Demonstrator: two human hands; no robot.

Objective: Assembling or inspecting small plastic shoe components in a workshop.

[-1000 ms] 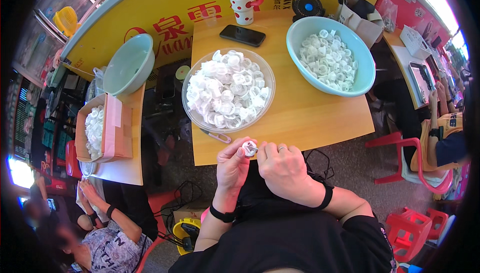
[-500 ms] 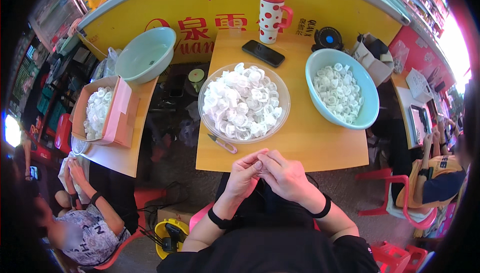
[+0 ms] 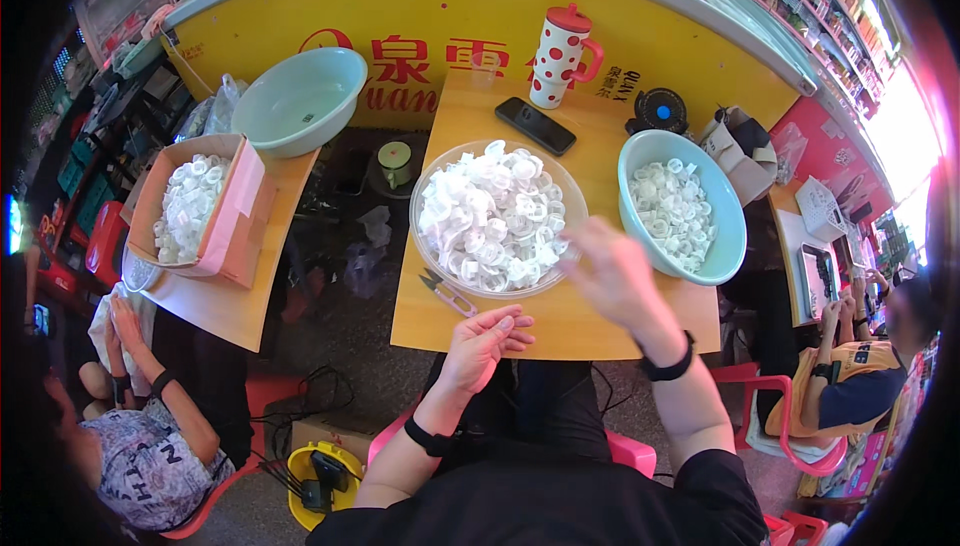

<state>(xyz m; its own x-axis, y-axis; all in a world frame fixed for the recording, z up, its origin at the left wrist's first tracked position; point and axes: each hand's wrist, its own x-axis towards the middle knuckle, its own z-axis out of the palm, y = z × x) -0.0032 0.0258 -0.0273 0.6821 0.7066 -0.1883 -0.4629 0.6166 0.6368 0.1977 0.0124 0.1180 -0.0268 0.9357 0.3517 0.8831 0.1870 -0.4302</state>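
Observation:
My left hand (image 3: 484, 348) is just off the table's near edge, its thumb pressed to half-curled fingers; whatever it may hold is too small to make out. My right hand (image 3: 612, 274) is over the table at the right rim of a clear round bowl (image 3: 418, 237), smeared by motion, so its fingers cannot be read. Small white and clear plastic pieces (image 3: 490, 211) heap up in that bowl. Beside its near rim lies a pair of thread snips (image 3: 449, 293). Right of the bowl, a light blue basin (image 3: 735, 236) contains similar pieces.
Toward the back of the table (image 3: 560, 338) are a black phone (image 3: 536, 126), a red-dotted tumbler (image 3: 559, 58) and a small black fan (image 3: 660, 111). A cardboard box (image 3: 238, 208) of pieces and a pale green basin (image 3: 255, 96) occupy the left table. People sit at either side.
My hands have parted. The right moved up and right to the clear bowl's edge, while the left stayed near the table's front edge. The whole view has shifted slightly.

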